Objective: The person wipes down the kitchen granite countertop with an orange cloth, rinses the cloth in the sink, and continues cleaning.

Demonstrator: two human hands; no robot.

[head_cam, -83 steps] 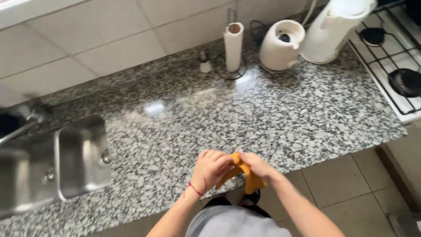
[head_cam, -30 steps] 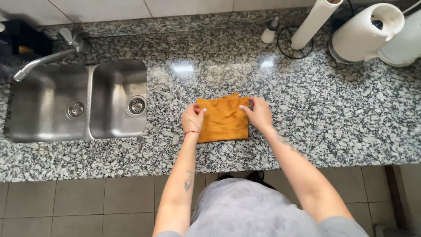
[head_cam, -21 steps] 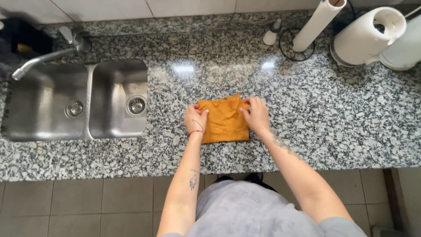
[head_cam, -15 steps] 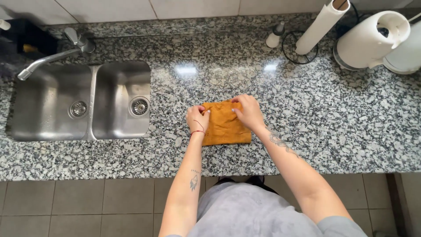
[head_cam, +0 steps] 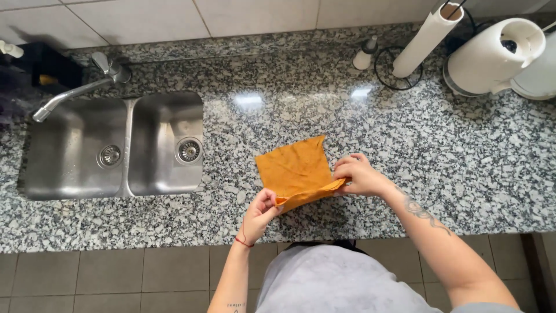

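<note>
Orange cloth on granite surface, fanning away beyond fingers. Left hand pinches near-left corner, right hand pinches near-right; lifted near edge runs between them.

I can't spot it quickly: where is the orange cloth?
The orange cloth lies mid-counter, right of the sink, pinched by the left hand and right hand.

Our orange cloth on black-and-white speckled granite counter; steel-grey sink, white kettle.
</note>
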